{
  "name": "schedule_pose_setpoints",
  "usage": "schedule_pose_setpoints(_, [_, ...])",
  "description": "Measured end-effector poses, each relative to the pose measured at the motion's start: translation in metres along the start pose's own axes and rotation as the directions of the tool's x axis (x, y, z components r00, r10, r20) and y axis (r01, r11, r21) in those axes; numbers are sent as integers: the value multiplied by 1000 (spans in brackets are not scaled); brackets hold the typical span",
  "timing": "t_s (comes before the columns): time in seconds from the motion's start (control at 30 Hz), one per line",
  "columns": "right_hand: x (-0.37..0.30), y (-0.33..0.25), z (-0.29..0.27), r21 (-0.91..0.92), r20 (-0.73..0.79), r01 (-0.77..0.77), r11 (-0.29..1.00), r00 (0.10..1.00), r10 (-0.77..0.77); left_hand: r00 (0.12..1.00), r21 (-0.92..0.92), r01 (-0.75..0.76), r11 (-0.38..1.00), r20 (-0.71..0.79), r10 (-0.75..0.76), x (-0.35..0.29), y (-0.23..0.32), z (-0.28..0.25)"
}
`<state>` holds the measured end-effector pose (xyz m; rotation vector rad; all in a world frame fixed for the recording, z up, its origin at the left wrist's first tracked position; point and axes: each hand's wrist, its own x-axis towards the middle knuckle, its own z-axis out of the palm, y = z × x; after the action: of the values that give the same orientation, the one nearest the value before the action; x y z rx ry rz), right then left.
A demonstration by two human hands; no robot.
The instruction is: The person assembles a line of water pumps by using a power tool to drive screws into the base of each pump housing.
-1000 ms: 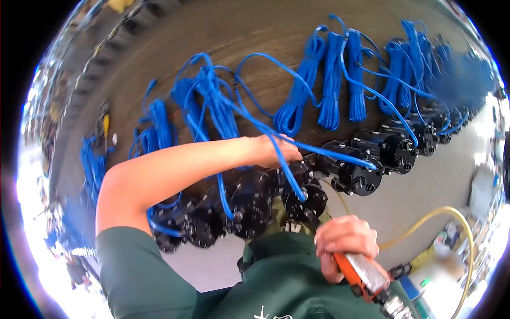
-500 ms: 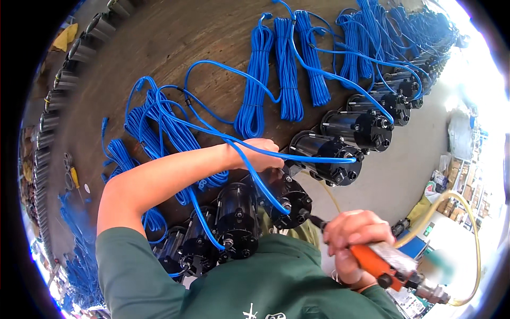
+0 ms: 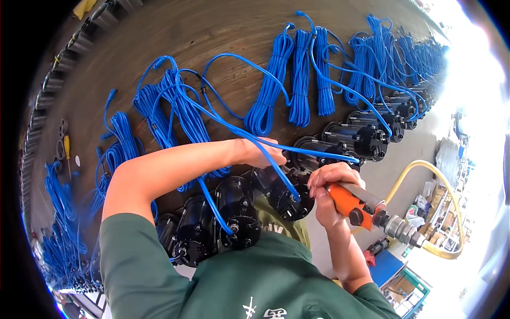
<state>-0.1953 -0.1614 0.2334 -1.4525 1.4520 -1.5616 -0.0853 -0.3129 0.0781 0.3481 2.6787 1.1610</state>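
"While the right hand (image 3: 332, 179) is clamping its fingers round the orange tool (image 3: 345, 202), what's changing?"

"It's moving from the black canister's (image 3: 289, 202) four o'clock toward two, near centre, apparently working another spot. The left hand (image 3: 252, 153) is reaching to eleven, finger grip hidden."

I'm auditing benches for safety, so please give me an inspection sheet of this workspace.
Surface: brown worktable, marked and scuffed.
Job's things: black canisters rowed along the near edge; orange tool close to one canister.
Clutter: yellow-handled screwdriver and small white piece, far left.
Grips: left hand at that canister's far side, fingers partly hidden; right hand closed around the tool, its working tip hidden.
Cables: blue cables, mostly bundled; one loose run crosses over the left hand. Yellow hose loops from the tool's rear.
Surroundings: grey floor, green crate; glare at right.
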Motion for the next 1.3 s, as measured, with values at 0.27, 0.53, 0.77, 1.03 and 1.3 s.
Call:
schedule_pose_setpoints(0.27, [-2, 3, 2, 32, -19, -42, 999, 999, 43, 962, -59, 140, 988, -227, -150, -57, -6, 61])
schedule_pose_setpoints(0.53, [-1, -77, 4, 262, -77, 10, 965, 997, 10, 862, -59, 88, 994, -495, -106, -63, 6, 95])
schedule_pose_setpoints(0.77, [-18, -46, 30, 131, 197, 21, 991, 979, -47, 853, -30, 67, 997, -517, -73, -65, 11, 95])
schedule_pose_setpoints(1.03, [-19, -20, 39, 108, 280, 79, 991, 954, -107, 890, 6, 95, 995, -448, -83, -65, 10, 93])
schedule_pose_setpoints(1.3, [-14, 0, 25, 193, 387, 22, 981, 917, -97, 911, 194, 350, 916, -298, -285, -66, 24, 47])
